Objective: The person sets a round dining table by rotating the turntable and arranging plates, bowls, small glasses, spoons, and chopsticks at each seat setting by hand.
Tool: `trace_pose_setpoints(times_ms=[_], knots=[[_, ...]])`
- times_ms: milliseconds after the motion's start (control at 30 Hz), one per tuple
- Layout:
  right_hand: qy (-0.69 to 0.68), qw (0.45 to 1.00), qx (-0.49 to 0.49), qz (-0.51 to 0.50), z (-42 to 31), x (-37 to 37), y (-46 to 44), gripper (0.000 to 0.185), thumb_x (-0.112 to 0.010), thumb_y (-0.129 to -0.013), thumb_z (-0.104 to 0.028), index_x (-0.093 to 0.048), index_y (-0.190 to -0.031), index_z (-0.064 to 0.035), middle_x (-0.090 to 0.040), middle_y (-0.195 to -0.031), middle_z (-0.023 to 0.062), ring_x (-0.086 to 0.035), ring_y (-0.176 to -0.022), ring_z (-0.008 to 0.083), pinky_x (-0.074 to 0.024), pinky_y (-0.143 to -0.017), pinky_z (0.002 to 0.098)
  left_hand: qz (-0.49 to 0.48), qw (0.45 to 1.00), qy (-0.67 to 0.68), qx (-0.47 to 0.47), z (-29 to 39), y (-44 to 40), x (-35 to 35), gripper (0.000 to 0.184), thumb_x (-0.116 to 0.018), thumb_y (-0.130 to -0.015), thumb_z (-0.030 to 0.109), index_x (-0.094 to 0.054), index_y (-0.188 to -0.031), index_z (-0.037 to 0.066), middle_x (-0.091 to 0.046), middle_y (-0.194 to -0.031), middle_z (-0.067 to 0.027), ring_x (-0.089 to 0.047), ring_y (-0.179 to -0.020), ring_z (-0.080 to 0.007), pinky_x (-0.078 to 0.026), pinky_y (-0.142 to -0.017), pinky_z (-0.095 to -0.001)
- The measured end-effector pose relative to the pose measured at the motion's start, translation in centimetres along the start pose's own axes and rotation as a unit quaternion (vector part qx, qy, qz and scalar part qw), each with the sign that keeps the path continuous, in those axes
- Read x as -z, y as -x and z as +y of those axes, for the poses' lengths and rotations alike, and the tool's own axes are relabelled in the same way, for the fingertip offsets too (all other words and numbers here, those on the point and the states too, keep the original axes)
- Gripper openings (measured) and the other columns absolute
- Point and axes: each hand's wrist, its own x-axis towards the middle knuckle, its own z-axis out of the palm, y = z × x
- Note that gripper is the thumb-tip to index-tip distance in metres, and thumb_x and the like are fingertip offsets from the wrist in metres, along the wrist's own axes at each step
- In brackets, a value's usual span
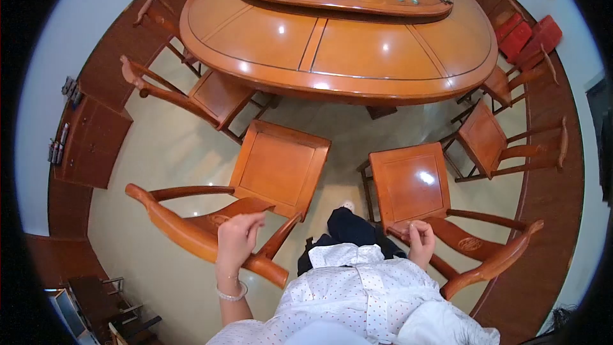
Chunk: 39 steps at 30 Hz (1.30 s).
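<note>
Evidently, both bare hands are over two wooden chairs drawn up below a large, round, glossy orange-brown wooden table (pixel 255 45). The left hand (pixel 237 243), with a pale beaded bracelet (pixel 232 291) at its wrist, is raised over the curved backrest of the left chair (pixel 278 166), a polished orange-brown wooden one with a square panelled seat. Its fingers are loosely bent and bunched; whether the thumb meets them, or whether the hand touches the wood, cannot be told. The right hand (pixel 419 244) is beside the near edge of the seat of the right chair (pixel 408 179), of matching polished wood with a round carved mark on its back. Its thumb and forefinger are curled near each other, but contact between them, or with the chair, cannot be made out.

The left chair's seat points up and slightly right in the view, toward the table, and its long axis slants down-left to the backrest. The right chair's seat points up and a little left, its axis slanting down-right to its back. Between the two seats is a gap of pale glossy floor (pixel 345 153), where the wearer's dark trousers (pixel 351 225) show, below a white dotted shirt (pixel 345 294).
</note>
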Motion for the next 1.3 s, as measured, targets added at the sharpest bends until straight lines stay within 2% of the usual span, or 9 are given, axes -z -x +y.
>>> trace_pose_setpoints(times_ms=[167,300,433,533,667,900,1033,1133,1300], knots=[[-0.041,0.999,-0.016,0.031,0.3,2.2,-4.4,0.012,-0.051,-0.087,-0.012,-0.051,-0.077,-0.0048,-0.058,-0.089,0.0081,-0.056,-0.069,0.0116,-0.0445,-0.059,0.0240,-0.255,0.957,-0.133,0.032,2.9,-3.9,-2.4,0.017,-0.063,-0.075,0.024,-0.067,-0.075,0.007,-0.062,-0.070,-0.0115,-0.059,-0.065,-0.0274,-0.047,-0.058,-0.0345],[-0.084,0.988,-0.085,0.098,0.3,2.0,-7.1,0.014,-0.050,-0.088,-0.018,-0.052,-0.081,-0.0060,-0.059,-0.092,0.0077,-0.056,-0.070,0.0118,-0.0448,-0.058,0.0249,-0.294,0.943,-0.156,-0.018,5.2,-9.4,-5.1,0.021,-0.058,-0.079,0.024,-0.063,-0.074,0.004,-0.062,-0.071,-0.0130,-0.060,-0.067,-0.0295,-0.047,-0.060,-0.0369],[0.053,0.989,-0.060,0.127,-0.9,3.0,-10.7,0.013,-0.051,-0.087,-0.018,-0.054,-0.087,-0.0058,-0.060,-0.094,0.0072,-0.056,-0.071,0.0117,-0.0449,-0.060,0.0238,-0.318,0.940,-0.107,-0.066,3.3,-13.9,-7.4,0.023,-0.051,-0.084,0.025,-0.062,-0.079,0.005,-0.060,-0.071,-0.0152,-0.059,-0.066,-0.0318,-0.047,-0.059,-0.0399],[0.030,0.972,-0.092,0.216,-2.2,2.5,-14.1,0.013,-0.049,-0.088,-0.018,-0.052,-0.087,-0.0055,-0.060,-0.092,0.0076,-0.056,-0.073,0.0124,-0.0445,-0.061,0.0237,-0.336,0.926,-0.160,-0.057,0.3,-18.3,-8.7,0.022,-0.051,-0.083,0.025,-0.060,-0.081,0.005,-0.062,-0.075,-0.0145,-0.059,-0.069,-0.0314,-0.048,-0.060,-0.0404],[0.009,0.969,-0.092,0.230,-2.4,-0.4,-19.9,0.012,-0.049,-0.089,-0.018,-0.051,-0.091,-0.0059,-0.060,-0.093,0.0072,-0.056,-0.074,0.0124,-0.0447,-0.062,0.0235,-0.304,0.941,-0.147,-0.027,-4.5,-24.6,-11.6,0.024,-0.050,-0.083,0.026,-0.061,-0.081,0.005,-0.062,-0.077,-0.0152,-0.060,-0.073,-0.0318,-0.048,-0.064,-0.0417],[0.087,0.991,-0.078,0.064,-4.9,-11.3,-32.3,0.013,-0.053,-0.087,-0.012,-0.052,-0.097,-0.0034,-0.057,-0.094,0.0059,-0.055,-0.079,0.0122,-0.0459,-0.067,0.0237,-0.346,0.933,-0.085,0.043,-9.7,-31.7,-16.9,0.026,-0.049,-0.084,0.029,-0.062,-0.081,0.006,-0.063,-0.081,-0.0162,-0.060,-0.076,-0.0338,-0.048,-0.067,-0.0439],[0.183,0.970,-0.019,-0.161,-4.0,-19.4,-40.2,0.022,-0.058,-0.084,-0.014,-0.051,-0.100,-0.0012,-0.055,-0.093,0.0075,-0.054,-0.087,0.0160,-0.0449,-0.076,0.0274,-0.373,0.918,-0.110,0.077,-10.4,-34.1,-16.9,0.027,-0.049,-0.084,0.028,-0.062,-0.080,0.005,-0.063,-0.082,-0.0165,-0.060,-0.078,-0.0328,-0.048,-0.069,-0.0425],[0.372,0.865,0.213,-0.259,-5.5,-27.5,-47.3,0.037,-0.060,-0.080,-0.019,-0.048,-0.108,0.0021,-0.049,-0.109,0.0187,-0.045,-0.106,0.0335,-0.0354,-0.093,0.0367,-0.348,0.927,-0.092,0.101,-11.4,-34.3,-16.4,0.028,-0.052,-0.083,0.030,-0.062,-0.077,0.004,-0.062,-0.079,-0.0176,-0.059,-0.075,-0.0347,-0.047,-0.066,-0.0427],[0.462,0.769,0.356,-0.263,-3.9,-41.6,-59.3,0.056,-0.059,-0.076,-0.023,-0.039,-0.123,0.0011,-0.031,-0.134,0.0200,-0.030,-0.125,0.0334,-0.0268,-0.102,0.0401,-0.285,0.942,-0.092,0.152,-11.3,-34.5,-15.6,0.028,-0.053,-0.083,0.028,-0.062,-0.075,0.002,-0.061,-0.075,-0.0182,-0.058,-0.073,-0.0352,-0.046,-0.065,-0.0429]])
